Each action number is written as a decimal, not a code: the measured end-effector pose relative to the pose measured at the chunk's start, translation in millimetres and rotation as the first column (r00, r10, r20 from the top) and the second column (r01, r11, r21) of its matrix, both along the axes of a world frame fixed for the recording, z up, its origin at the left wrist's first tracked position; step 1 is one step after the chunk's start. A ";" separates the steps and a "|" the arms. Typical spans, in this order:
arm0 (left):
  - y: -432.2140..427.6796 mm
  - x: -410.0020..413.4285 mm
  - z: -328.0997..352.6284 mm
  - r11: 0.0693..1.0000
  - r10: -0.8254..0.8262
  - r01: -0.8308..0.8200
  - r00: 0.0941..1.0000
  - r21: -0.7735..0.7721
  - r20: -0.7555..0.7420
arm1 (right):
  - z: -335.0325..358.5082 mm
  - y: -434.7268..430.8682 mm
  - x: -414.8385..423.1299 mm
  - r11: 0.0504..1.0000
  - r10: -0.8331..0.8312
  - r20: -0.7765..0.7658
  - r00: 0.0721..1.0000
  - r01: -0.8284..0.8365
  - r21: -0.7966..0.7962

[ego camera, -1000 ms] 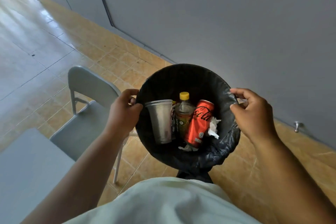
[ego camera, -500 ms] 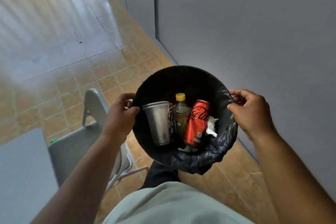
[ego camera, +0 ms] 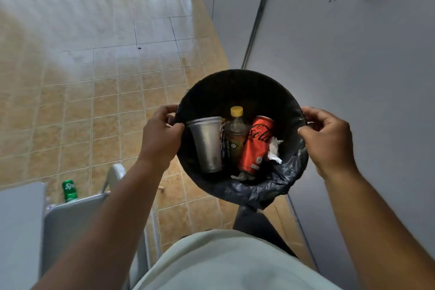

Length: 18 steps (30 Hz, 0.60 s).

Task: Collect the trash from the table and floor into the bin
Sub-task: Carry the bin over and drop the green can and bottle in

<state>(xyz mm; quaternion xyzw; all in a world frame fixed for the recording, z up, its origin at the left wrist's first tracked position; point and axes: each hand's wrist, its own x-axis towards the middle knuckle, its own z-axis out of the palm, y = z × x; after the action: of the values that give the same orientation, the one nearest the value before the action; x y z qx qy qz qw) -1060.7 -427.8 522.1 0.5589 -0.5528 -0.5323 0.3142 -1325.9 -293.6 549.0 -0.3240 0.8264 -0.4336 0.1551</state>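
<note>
Head view looks down on a black bin point(ego camera: 235, 92) held at its rim between both hands, close to a grey wall point(ego camera: 353, 77). The left hand point(ego camera: 160, 139) grips the left edge, its fingers point(ego camera: 164, 110) curled over the rim. The right hand point(ego camera: 329, 141) does the same on the right edge, its fingers point(ego camera: 313, 113) closed on the rim and the black liner point(ego camera: 270, 188) bunched there.

Inside, a clear plastic cup point(ego camera: 207, 146), a yellow-capped bottle point(ego camera: 236, 134) and a red can point(ego camera: 256, 146) lean side by side against the near wall of the bin, with a crumpled white tissue point(ego camera: 274, 150) just beside the can.

One piece of trash is not yet in. A green can point(ego camera: 69, 190) lies on the tiled floor point(ego camera: 94, 101), between the grey counter point(ego camera: 18, 231) and the chair point(ego camera: 77, 219), well apart from the bin.

The bin seems to be carried, not standing, so the main risk is a tilt. Reaching down for the green can would mean letting go with one hand, and the load could then tip the bin and spill the cup or bottle. The loose liner could also slide off the rim under the right hand's grip. The chair stands between the person and the can, so the bin could knock against it.
</note>
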 end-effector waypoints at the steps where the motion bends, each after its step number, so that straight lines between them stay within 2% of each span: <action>1: -15.5 -5.0 -1.7 1.000 0.030 -0.030 1.000 -0.001 0.008 | -2.3 -25.2 -8.8 0.999 0.037 0.007 0.999 -0.037 -0.007; 5: -69.8 -21.2 -9.6 0.985 0.171 -0.171 0.985 -0.002 0.025 | -12.3 -128.9 -40.4 0.979 0.204 0.068 0.977 -0.203 -0.019; 10: -124.0 -28.0 -6.1 0.919 0.393 -0.395 0.916 0.008 0.076 | -14.0 -253.5 -55.5 0.913 0.406 0.114 0.907 -0.408 -0.007; 18: -213.6 22.8 -12.6 0.721 0.687 -0.693 0.717 0.007 0.121 | -17.8 -443.0 6.5 0.718 0.687 0.162 0.709 -0.696 0.001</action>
<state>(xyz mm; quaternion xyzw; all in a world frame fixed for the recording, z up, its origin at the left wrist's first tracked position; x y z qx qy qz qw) -1037.9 -641.4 509.5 0.7607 -0.3073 -0.3596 0.4446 -1319.4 -736.6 531.1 -0.5712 0.6440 -0.3413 0.3775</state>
